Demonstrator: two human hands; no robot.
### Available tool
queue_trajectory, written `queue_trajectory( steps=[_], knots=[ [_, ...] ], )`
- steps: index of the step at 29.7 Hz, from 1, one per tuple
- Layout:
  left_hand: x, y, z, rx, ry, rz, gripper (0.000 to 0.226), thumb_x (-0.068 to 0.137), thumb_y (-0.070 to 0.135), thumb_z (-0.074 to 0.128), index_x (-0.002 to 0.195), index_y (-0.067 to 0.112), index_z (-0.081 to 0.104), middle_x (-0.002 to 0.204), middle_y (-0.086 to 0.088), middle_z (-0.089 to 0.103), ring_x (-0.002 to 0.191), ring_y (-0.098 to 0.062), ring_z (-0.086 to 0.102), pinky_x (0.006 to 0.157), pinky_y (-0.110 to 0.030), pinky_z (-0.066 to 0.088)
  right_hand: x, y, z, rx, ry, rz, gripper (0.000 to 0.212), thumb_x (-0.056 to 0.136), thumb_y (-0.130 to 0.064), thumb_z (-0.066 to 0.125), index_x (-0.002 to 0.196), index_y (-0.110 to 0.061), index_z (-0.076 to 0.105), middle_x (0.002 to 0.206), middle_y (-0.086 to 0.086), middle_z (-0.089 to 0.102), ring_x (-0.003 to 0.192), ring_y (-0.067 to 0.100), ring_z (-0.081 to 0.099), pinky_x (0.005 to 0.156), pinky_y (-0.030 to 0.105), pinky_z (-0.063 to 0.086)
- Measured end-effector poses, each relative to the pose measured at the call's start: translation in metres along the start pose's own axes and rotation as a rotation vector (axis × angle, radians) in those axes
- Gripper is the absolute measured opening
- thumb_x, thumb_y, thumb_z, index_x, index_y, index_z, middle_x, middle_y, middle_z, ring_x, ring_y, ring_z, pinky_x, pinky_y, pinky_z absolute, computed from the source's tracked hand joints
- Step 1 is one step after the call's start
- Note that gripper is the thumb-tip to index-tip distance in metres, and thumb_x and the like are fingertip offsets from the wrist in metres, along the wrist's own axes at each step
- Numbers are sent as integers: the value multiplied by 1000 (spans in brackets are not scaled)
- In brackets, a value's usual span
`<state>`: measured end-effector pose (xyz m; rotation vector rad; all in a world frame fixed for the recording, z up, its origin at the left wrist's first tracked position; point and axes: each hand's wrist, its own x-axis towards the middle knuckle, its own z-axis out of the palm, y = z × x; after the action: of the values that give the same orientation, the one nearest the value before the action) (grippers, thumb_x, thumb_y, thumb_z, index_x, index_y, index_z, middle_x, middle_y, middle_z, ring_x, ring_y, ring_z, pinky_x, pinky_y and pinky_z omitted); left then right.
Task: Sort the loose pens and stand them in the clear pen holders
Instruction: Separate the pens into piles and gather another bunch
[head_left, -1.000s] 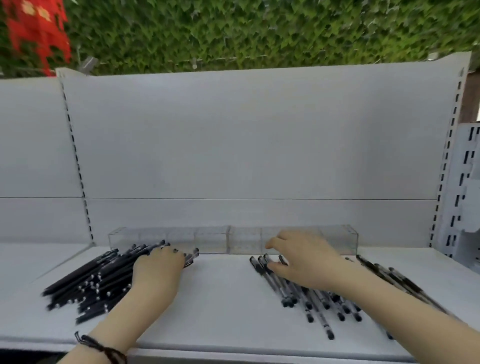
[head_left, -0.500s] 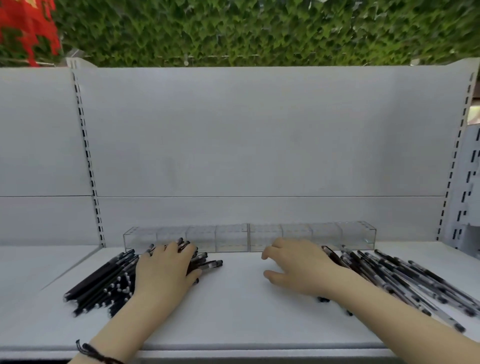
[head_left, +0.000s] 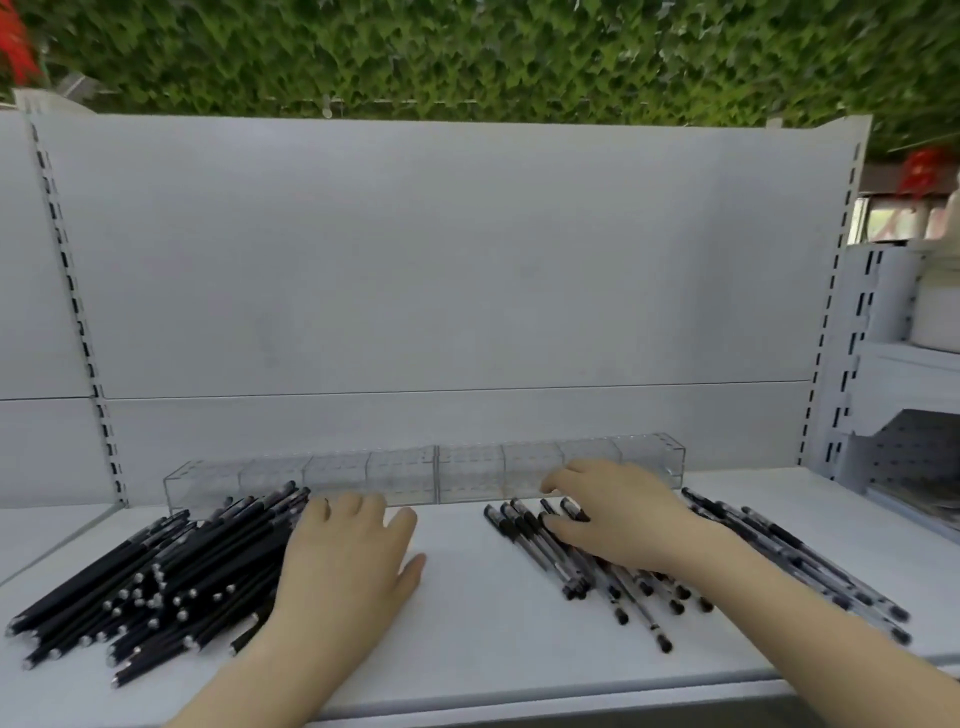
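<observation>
Two loose-fingered hands grip nothing, left hand (head_left: 348, 561) against black pens (head_left: 171, 571), right hand (head_left: 618, 519) on capped pens (head_left: 524, 535), seemingly to separate types for the clear holders (head_left: 426, 475).

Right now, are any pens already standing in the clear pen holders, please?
No: the clear pen holders hold nothing visible, and the pens all lie flat on the shelf.

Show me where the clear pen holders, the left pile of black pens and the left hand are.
clear pen holders (head_left: 405, 475): head view, front wall of a middle compartment.
left pile of black pens (head_left: 171, 571): head view, middle of the pile.
left hand (head_left: 348, 564): head view, back of the hand.
</observation>
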<state>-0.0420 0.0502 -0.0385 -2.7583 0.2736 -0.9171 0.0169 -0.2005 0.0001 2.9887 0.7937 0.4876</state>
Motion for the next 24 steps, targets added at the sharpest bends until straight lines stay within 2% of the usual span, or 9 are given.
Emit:
queue_trajectory(
  steps=[5,7,9,10,14,18,20,22,24],
  knots=[
    [27,57,-3,-137,-115,73,46,78,51,36,70,20,70,61,4,60,55,-20,61,47,-31,47,-31,65,-9,-15,-18,126,41,96,-50,41,132,-31,47,126,-8,54,112,16,54,84,31,45],
    [39,76,-6,-197,-140,-8,50,91,54,33,92,19,68,82,3,65,77,-19,65,60,-31,51,-43,92,-10,-21,-52,184,42,95,-52,41,131,-32,47,127,-8,54,112,17,54,86,32,47],
    [50,92,3,-221,-169,-90,51,98,58,27,121,20,52,111,2,59,108,-18,56,81,-31,48,-53,117,-10,-15,-92,246,44,95,-55,40,132,-32,46,128,-7,54,112,17,54,88,34,47],
    [53,97,6,-267,-207,-120,53,97,60,27,127,20,46,118,1,56,113,-18,52,85,-30,47,-57,127,-10,-5,-115,278,47,95,-57,40,134,-31,45,131,-6,52,114,17,54,89,34,47],
    [63,121,12,-366,-327,-196,61,95,64,27,132,19,44,114,1,57,107,-18,51,86,-30,47,-71,163,2,57,-228,368,59,94,-62,37,139,-24,42,136,-1,49,118,18,52,94,35,46],
    [67,141,10,-387,-369,-206,58,95,63,28,128,19,47,101,3,56,104,-18,44,81,-30,42,-76,180,16,210,-252,364,63,94,-62,38,118,-7,59,109,2,52,98,22,58,88,35,47],
    [67,152,6,-391,-389,-203,58,96,63,27,129,20,46,107,4,57,111,-20,40,85,-31,40,-74,182,19,257,-233,342,62,94,-59,42,101,-1,62,97,3,53,87,25,59,81,34,47],
    [67,161,5,-399,-387,-198,58,96,61,27,134,20,41,116,4,56,117,-20,36,86,-30,37,-73,181,19,275,-220,307,56,94,-54,45,76,-2,50,75,2,47,68,24,47,64,32,38],
    [68,170,3,-410,-385,-194,58,97,59,26,136,18,38,120,3,55,116,-19,35,85,-29,35,-71,180,16,279,-219,282,49,94,-50,48,71,-8,41,65,3,37,59,20,35,58,33,28]
  ],
)
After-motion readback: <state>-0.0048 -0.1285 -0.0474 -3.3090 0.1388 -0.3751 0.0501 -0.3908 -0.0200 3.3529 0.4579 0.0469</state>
